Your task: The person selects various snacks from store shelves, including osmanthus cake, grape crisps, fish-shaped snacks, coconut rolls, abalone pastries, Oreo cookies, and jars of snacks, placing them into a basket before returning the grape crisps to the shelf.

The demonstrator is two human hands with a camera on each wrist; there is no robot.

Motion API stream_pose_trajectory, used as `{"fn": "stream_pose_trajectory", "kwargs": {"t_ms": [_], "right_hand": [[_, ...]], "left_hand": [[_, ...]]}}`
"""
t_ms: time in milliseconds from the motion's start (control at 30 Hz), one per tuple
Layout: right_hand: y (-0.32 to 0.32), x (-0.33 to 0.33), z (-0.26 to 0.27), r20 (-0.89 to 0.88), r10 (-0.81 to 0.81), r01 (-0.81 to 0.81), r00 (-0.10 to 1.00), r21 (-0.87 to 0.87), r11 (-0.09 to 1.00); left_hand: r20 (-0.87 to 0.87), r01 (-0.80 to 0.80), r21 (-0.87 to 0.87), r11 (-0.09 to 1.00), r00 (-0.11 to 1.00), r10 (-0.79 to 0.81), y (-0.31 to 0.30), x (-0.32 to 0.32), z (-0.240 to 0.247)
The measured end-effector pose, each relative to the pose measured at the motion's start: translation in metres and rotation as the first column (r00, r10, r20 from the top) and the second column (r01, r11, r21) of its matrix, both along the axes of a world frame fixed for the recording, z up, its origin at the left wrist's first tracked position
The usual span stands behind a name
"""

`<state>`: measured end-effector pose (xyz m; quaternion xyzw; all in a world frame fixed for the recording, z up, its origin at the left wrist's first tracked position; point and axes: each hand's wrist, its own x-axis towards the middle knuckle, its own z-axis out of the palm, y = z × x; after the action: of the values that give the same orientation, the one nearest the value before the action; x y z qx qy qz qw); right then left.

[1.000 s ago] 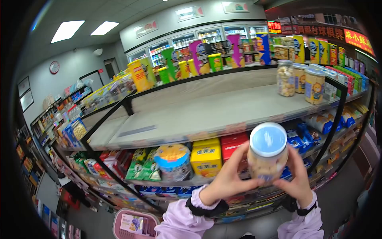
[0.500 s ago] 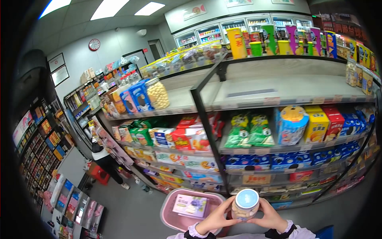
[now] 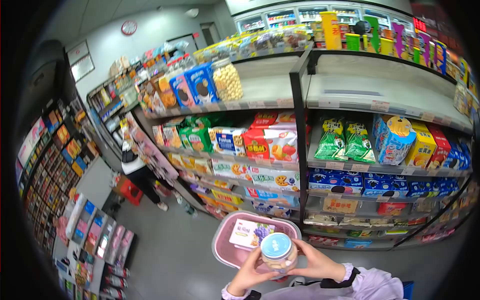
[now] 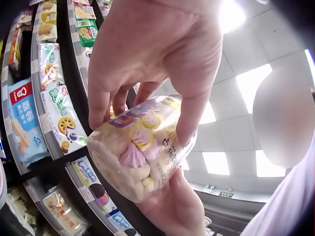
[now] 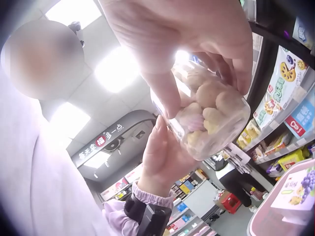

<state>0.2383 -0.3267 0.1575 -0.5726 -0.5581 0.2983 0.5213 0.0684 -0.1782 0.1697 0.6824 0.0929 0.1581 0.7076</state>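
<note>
A clear jar (image 3: pixel 278 260) with a pale blue lid is held upright between both hands, low in front of the body. My left hand (image 3: pixel 248 274) grips its left side and my right hand (image 3: pixel 316 262) its right side, thumbs towards me. Seen in the left wrist view, the jar (image 4: pixel 140 150) has a label with yellow and pink swirled sweets. Pale, lumpy pieces fill the jar (image 5: pixel 209 115) in the right wrist view. Just behind it on the floor stands a pink basket (image 3: pixel 222 252), overlapped by the jar, with a white box (image 3: pixel 250 233) showing grapes inside.
A shelf unit (image 3: pixel 300 150) with snack bags and boxes runs along the right. On its top board stand a jar of round pale balls (image 3: pixel 227 80) and blue boxes (image 3: pixel 201 85). Another person (image 3: pixel 137 170) stands at the far left, near a red stool (image 3: pixel 131 191).
The view has swung left and down, away from the jars at the shelf's right end. Both hands still hold the jar, which is now lower and beside the pink basket.
</note>
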Motion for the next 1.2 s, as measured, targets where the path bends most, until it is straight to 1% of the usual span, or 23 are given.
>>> {"fn": "stream_pose_trajectory", "kwargs": {"t_ms": [33, 67, 100, 167, 233, 300, 367, 400, 467, 600, 633, 700, 767, 900, 933, 967, 1000, 1033, 1100, 1167, 1200], "right_hand": [[-0.002, -0.001, 0.004, -0.004, 0.008, -0.008, 1.000, -0.016, 1.000], [-0.003, 0.000, 0.007, -0.032, 0.027, -0.028, 0.999, -0.017, 0.999], [-0.006, 0.000, 0.007, -0.063, 0.044, -0.045, 0.997, -0.016, 0.999], [-0.012, 0.003, -0.003, -0.044, 0.047, -0.050, 0.998, -0.067, 0.997], [-0.018, 0.004, -0.008, -0.043, 0.040, -0.045, 0.998, -0.124, 0.991], [-0.021, 0.004, -0.014, -0.053, 0.012, -0.018, 0.999, -0.115, 0.993], [-0.025, 0.005, -0.021, -0.038, -0.026, 0.021, 0.999, -0.112, 0.993], [-0.025, 0.005, -0.020, -0.074, -0.039, 0.030, 0.997, -0.108, 0.994], [-0.024, 0.007, -0.017, -0.039, -0.070, 0.066, 0.997, -0.095, 0.993], [-0.014, 0.005, -0.011, 0.070, -0.126, 0.131, 0.990, -0.070, 0.989], [-0.011, 0.003, -0.009, 0.105, -0.143, 0.149, 0.984, -0.059, 0.987], [-0.003, -0.005, 0.005, 0.157, -0.165, 0.175, 0.974, -0.054, 0.983], [0.009, -0.012, 0.020, 0.208, -0.185, 0.194, 0.960, -0.022, 0.981], [0.035, -0.015, 0.049, 0.261, -0.067, 0.070, 0.963, -0.002, 0.998], [0.045, -0.016, 0.058, 0.224, -0.083, 0.079, 0.971, 0.025, 0.997], [0.055, -0.014, 0.072, 0.285, -0.126, 0.119, 0.950, 0.044, 0.992], [0.066, -0.014, 0.090, 0.306, -0.159, 0.133, 0.939, 0.104, 0.986], [0.078, -0.015, 0.110, 0.322, -0.190, 0.144, 0.927, 0.161, 0.976], [0.101, -0.014, 0.150, 0.344, -0.265, 0.169, 0.901, 0.285, 0.943], [0.126, -0.008, 0.185, 0.312, -0.283, 0.151, 0.907, 0.385, 0.911], [0.135, -0.007, 0.208, 0.331, -0.304, 0.167, 0.893, 0.383, 0.909]], "left_hand": [[-0.012, -0.031, -0.010, 0.999, 0.999, 0.031, -0.005, -0.004, -0.002], [-0.045, -0.024, -0.048, 0.999, 0.999, 0.022, -0.007, -0.007, -0.008], [-0.028, -0.066, -0.094, 0.993, 0.998, 0.064, -0.014, -0.007, -0.013], [-0.005, -0.142, -0.172, 0.975, 0.990, 0.143, -0.025, -0.006, -0.020], [-0.029, -0.140, -0.173, 0.975, 0.990, 0.137, -0.030, -0.004, -0.031], [-0.052, -0.122, -0.178, 0.976, 0.992, 0.114, -0.033, -0.004, -0.039], [-0.022, -0.120, -0.167, 0.979, 0.993, 0.118, -0.036, 0.001, -0.038], [-0.013, -0.124, -0.162, 0.979, 0.992, 0.123, -0.037, 0.004, -0.036], [0.019, -0.124, -0.116, 0.985, 0.992, 0.127, -0.037, 0.008, -0.038], [-0.016, -0.125, -0.145, 0.982, 0.992, 0.124, -0.031, 0.015, -0.028], [-0.001, -0.131, -0.106, 0.986, 0.991, 0.132, -0.028, 0.016, -0.028], [0.034, -0.141, -0.025, 0.990, 0.989, 0.141, -0.015, 0.016, -0.032], [0.055, -0.137, -0.018, 0.990, 0.989, 0.137, 0.001, 0.010, -0.028], [0.144, -0.108, 0.020, 0.994, 0.984, 0.104, 0.045, -0.002, -0.003], [0.155, -0.096, 0.026, 0.995, 0.984, 0.091, 0.059, -0.005, 0.004], [0.165, -0.085, 0.033, 0.996, 0.983, 0.078, 0.073, -0.008, 0.012], [0.144, -0.069, 0.037, 0.997, 0.988, 0.063, 0.086, -0.008, 0.027], [0.200, -0.066, 0.121, 0.990, 0.979, 0.041, 0.102, -0.005, 0.038], [0.244, -0.056, 0.218, 0.974, 0.970, 0.001, 0.124, 0.003, 0.071], [0.257, -0.034, 0.347, 0.937, 0.964, -0.060, 0.151, 0.019, 0.099], [0.263, -0.025, 0.387, 0.922, 0.961, -0.084, 0.162, 0.029, 0.113]]}}
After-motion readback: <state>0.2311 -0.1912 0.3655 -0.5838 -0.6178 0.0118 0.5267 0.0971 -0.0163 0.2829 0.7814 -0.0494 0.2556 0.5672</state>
